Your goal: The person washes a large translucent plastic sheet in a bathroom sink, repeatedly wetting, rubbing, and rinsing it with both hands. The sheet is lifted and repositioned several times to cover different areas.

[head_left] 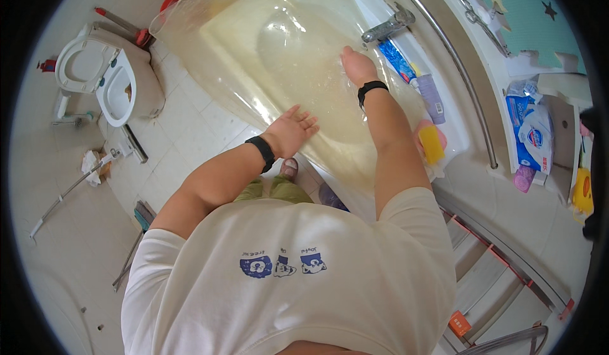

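A large, clear, yellowish plastic sheet (222,69) lies spread across a white sink counter (453,123), its left part hanging over toward the floor. It looks wet and shiny, and the round basin shows through it. My left hand (292,130), with a black band at the wrist, rests on the sheet's near left part, fingers spread. Over the basin, just below the metal faucet (388,25), is my right hand (359,67), also with a black wristband. Its back faces up and most of its fingers are hidden, so its grip cannot be made out.
Right of the sheet sit a blue tube (397,60), a purple cup (431,98) and a yellow sponge (431,143). A metal rail (466,69) curves behind them. Farther right is a blue and white pack (531,130). A toilet (120,88) stands at left, near a red-handled plunger (143,36).
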Tool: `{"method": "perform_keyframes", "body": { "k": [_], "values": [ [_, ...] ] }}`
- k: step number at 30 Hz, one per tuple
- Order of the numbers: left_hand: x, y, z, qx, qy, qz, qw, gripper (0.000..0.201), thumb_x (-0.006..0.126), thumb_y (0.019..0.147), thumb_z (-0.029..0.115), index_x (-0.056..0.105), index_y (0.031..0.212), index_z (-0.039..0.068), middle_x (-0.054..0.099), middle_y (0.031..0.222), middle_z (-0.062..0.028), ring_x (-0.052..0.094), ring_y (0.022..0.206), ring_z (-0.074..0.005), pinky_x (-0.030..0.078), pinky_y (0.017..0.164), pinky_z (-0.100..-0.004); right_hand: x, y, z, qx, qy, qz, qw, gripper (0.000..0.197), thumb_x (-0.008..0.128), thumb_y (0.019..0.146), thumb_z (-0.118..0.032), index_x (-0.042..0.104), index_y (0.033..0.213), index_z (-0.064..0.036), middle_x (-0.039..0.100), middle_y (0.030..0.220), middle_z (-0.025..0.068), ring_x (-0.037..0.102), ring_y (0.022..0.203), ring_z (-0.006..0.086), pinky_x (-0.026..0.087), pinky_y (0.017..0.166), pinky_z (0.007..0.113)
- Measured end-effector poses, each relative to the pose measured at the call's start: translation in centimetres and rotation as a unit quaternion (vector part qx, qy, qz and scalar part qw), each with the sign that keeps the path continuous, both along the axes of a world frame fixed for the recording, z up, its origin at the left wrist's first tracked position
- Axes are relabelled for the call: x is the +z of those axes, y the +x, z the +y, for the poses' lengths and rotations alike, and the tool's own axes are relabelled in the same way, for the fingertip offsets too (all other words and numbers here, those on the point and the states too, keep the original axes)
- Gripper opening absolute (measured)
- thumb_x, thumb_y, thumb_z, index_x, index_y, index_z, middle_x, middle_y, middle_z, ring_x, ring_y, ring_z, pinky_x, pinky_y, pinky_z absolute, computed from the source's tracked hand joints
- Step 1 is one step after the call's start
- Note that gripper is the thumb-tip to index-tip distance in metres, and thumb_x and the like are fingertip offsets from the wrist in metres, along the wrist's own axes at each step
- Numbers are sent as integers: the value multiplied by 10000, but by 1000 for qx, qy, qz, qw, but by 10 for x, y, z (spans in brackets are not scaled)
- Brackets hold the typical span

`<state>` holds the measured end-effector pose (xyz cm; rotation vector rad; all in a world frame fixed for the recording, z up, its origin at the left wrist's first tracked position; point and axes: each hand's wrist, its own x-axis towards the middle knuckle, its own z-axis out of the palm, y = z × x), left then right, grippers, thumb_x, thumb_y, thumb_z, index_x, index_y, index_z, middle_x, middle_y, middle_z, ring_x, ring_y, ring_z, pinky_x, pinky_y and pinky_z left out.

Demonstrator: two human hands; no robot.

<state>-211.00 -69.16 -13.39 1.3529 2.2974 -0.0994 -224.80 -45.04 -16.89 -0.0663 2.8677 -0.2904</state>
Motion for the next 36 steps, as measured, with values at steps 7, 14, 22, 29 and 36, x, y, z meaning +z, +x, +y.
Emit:
{"method": "perform_keyframes", "body": {
  "k": [7,14,22,29,36],
  "values": [
    [-1,-1,1,-13,-6,13,1000,599,456,858,159,357,1448,135,324,1525,-52,265,1426,-197,70,1195,-434,4,1,10,45,11,113,993,365,503,921,-305,534,1225,-105,546,1257,203,522,1156,381,436,940,482],
    [-10,2,1,-8,-6,23,1000,626,507,842,175,356,1448,132,316,1530,-46,256,1430,-205,60,1193,-443,5,5,17,145,116,173,967,518,526,879,-219,454,1389,-159,285,1527,80,287,1395,296,281,1114,457],
    [-15,2,2,-5,-4,24,1000,670,577,836,203,341,1460,138,290,1544,-42,250,1433,-213,85,1184,-454,3,17,23,228,116,117,959,524,538,877,-279,456,1389,-200,305,1509,148,335,1356,364,277,1111,480],
    [-8,0,3,14,-7,-9,1000,647,542,849,174,337,1462,133,280,1550,-36,252,1432,-213,151,1170,-461,-15,64,34,202,103,134,965,600,543,882,-370,375,1445,-247,260,1529,147,249,1404,357,225,1124,521],
    [-1,-2,3,15,-4,-17,1000,685,518,786,98,356,1450,135,328,1525,-43,284,1418,-222,167,1170,-444,1,101,45,248,105,21,963,611,569,858,-305,385,1436,-231,271,1516,168,243,1402,377,212,1133,510]
  ]
}}
